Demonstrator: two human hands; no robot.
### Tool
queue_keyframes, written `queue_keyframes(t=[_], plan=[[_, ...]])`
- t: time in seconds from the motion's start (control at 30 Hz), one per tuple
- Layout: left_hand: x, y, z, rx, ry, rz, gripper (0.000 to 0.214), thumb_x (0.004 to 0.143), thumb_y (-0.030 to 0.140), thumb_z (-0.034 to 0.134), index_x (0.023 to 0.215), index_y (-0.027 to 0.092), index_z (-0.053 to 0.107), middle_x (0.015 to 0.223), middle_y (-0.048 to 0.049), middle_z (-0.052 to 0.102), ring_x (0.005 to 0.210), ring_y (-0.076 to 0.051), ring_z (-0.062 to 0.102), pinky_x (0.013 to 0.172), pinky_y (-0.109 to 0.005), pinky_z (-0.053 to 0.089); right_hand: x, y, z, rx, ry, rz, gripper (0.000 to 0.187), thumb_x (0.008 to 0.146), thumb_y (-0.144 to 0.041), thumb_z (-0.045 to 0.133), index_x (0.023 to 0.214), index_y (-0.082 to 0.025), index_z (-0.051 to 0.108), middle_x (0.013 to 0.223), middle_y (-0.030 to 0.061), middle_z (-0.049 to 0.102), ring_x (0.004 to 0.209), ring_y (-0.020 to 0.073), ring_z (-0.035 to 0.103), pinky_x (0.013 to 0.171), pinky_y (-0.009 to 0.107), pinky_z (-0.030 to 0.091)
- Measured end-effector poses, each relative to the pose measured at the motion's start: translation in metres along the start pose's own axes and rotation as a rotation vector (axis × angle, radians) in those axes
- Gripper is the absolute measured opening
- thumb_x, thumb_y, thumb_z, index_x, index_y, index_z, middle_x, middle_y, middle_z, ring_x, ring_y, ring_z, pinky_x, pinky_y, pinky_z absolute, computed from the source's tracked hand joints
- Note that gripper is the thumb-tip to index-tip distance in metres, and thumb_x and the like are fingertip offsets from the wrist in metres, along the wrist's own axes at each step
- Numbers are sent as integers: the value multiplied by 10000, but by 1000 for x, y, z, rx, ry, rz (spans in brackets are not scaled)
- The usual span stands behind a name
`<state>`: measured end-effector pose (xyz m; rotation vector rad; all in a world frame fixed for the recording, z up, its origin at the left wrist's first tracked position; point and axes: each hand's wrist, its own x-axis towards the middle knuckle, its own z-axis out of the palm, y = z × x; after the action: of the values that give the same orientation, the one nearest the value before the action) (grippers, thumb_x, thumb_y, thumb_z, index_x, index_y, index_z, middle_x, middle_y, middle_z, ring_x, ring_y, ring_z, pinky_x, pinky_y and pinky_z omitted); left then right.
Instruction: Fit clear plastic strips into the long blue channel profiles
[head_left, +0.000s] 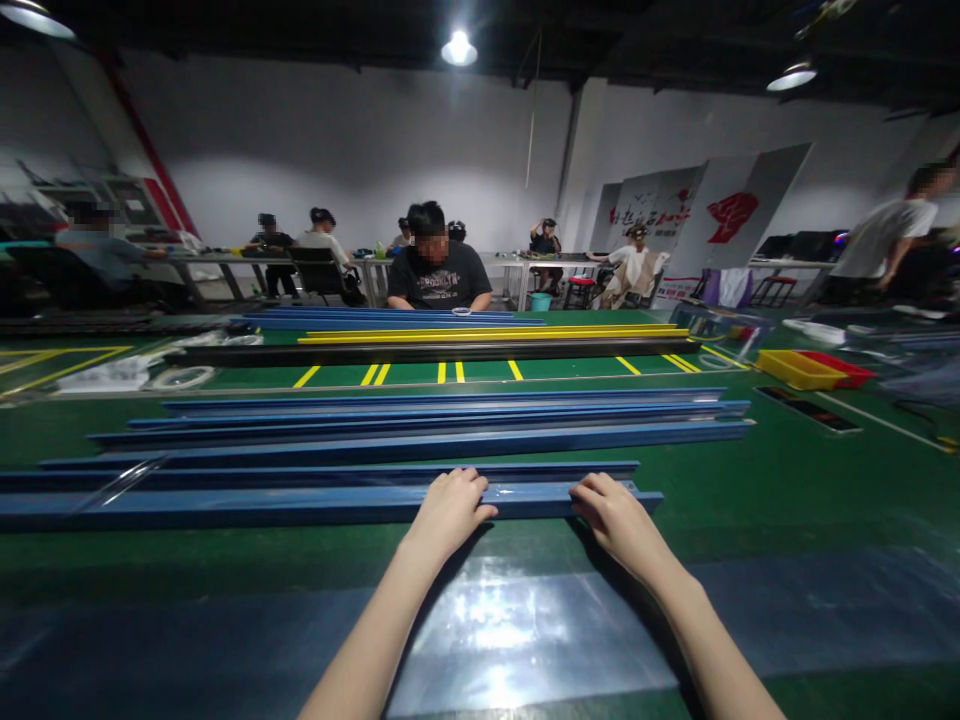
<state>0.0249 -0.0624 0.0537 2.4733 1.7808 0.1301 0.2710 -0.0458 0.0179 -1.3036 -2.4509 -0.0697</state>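
Observation:
A long blue channel profile (300,505) lies across the green table in front of me. My left hand (450,508) is closed over it, fingers bent into the channel and thumb at its near side. Close to its right end, my right hand (613,512) grips it with curled fingers, their tips partly hidden. Between my hands the channel has a shiny, clear-looking surface. A strip of clear plastic (124,487) sticks up out of the profile on the left. Several more blue profiles (420,430) lie parallel just beyond.
A clear plastic sheet (517,640) covers the near table. Farther back lie a black profile (450,352) and yellow profiles (495,332). At right are a yellow tray (799,370), a red tray (847,372) and a dark flat panel (806,408). A person (439,270) sits opposite.

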Motion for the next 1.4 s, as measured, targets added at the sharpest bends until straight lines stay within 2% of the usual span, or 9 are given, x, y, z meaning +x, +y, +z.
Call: queue_keyframes(t=[0.23, 0.53, 0.77, 1.03, 1.2, 1.4], plan=[[-12, -14, -4, 29, 5, -25, 225, 835, 326, 495, 958, 174, 606, 988, -69, 613, 948, -214, 556, 813, -305, 414, 1, 0, -1, 7, 2, 21, 212, 854, -187, 389, 864, -199, 601, 878, 78, 565, 823, 195, 509, 721, 314, 418], [-25, -38, 5, 48, 75, 23, 236, 859, 337, 458, 966, 170, 586, 980, -75, 603, 945, -222, 536, 791, -326, 402, 6, -5, -1, 96, -2, 88, 253, 865, -349, 411, 886, -189, 606, 909, 76, 574, 855, 193, 538, 781, 335, 427], [-31, -47, 11, 66, 115, 49, 189, 861, 315, 462, 931, 178, 572, 976, -64, 594, 947, -217, 527, 791, -330, 403, 31, -24, 3, 168, -134, 29, 284, 813, -432, 498, 931, -194, 597, 947, 65, 600, 908, 201, 542, 792, 329, 413], [-31, -50, 14, 55, 137, 86, 169, 861, 295, 464, 948, 178, 550, 1029, -66, 578, 972, -225, 511, 783, -340, 405, 51, -47, 7, 230, -217, 76, 221, 762, -409, 558, 813, -197, 595, 820, 36, 603, 780, 179, 556, 696, 281, 417], [-32, -52, 17, 2, 150, 83, 162, 871, 296, 444, 946, 194, 546, 1056, -55, 568, 972, -211, 506, 780, -334, 399, 45, -57, 15, 199, -154, 104, 172, 791, -334, 520, 862, -193, 587, 863, 51, 582, 829, 187, 554, 737, 291, 422], [-32, -53, 17, -13, 153, 92, 169, 870, 289, 448, 971, 196, 547, 1090, -50, 564, 987, -210, 499, 786, -335, 399, 33, -52, 16, 229, -42, 118, 172, 836, -332, 452, 830, -201, 564, 863, 48, 556, 836, 179, 541, 747, 293, 434]])
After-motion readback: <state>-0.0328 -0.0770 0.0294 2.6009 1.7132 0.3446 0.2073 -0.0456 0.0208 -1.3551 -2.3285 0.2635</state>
